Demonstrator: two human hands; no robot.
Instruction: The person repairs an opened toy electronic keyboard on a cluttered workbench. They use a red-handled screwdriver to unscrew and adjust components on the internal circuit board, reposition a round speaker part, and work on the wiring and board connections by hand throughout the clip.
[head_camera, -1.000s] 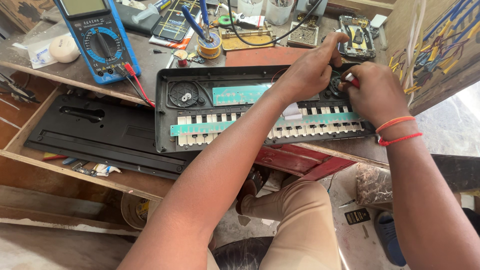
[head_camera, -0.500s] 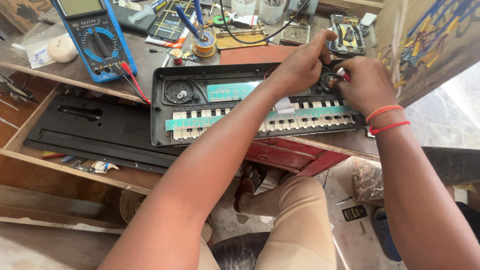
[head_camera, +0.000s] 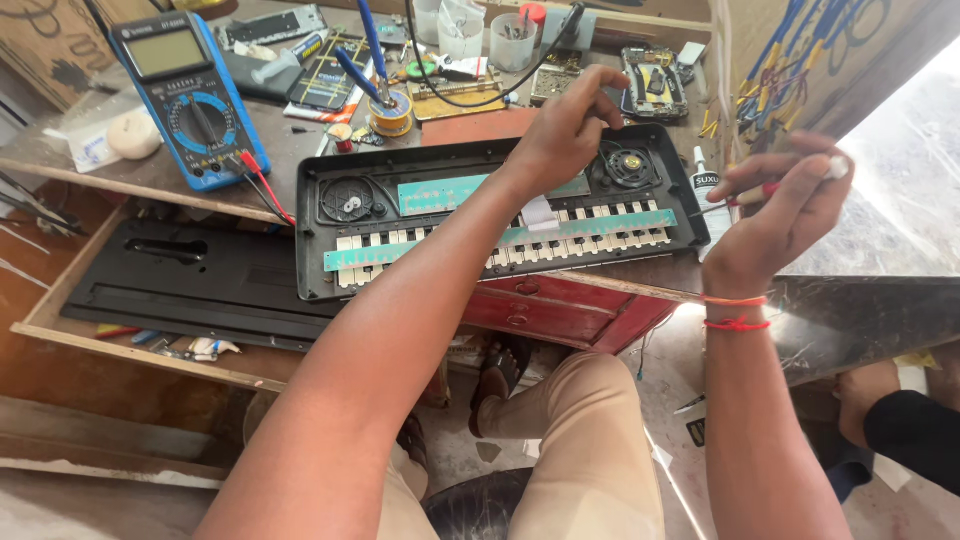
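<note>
An opened black keyboard case (head_camera: 400, 270) lies on the workbench, showing green circuit strips, white key undersides and two round speakers. My left hand (head_camera: 565, 125) rests over the case near the right speaker (head_camera: 630, 165), fingers curled and spread, holding nothing I can see. My right hand (head_camera: 785, 215) is raised off the case's right end, pinching a thin tool with a red and white handle (head_camera: 790, 180). Two red bands circle that wrist. A small glue bottle (head_camera: 706, 190) stands by the case's right corner.
A blue multimeter (head_camera: 185, 100) with red and black leads sits at the left. The black keyboard cover (head_camera: 190, 275) lies in an open drawer. Pliers, a solder spool (head_camera: 390, 115), circuit boards and cups crowd the back. Another person's dark sleeve (head_camera: 915, 435) shows at lower right.
My right hand has lifted away from the right speaker area and swung out to the right with the tool. My left hand stays near the speaker. The view has shifted.
</note>
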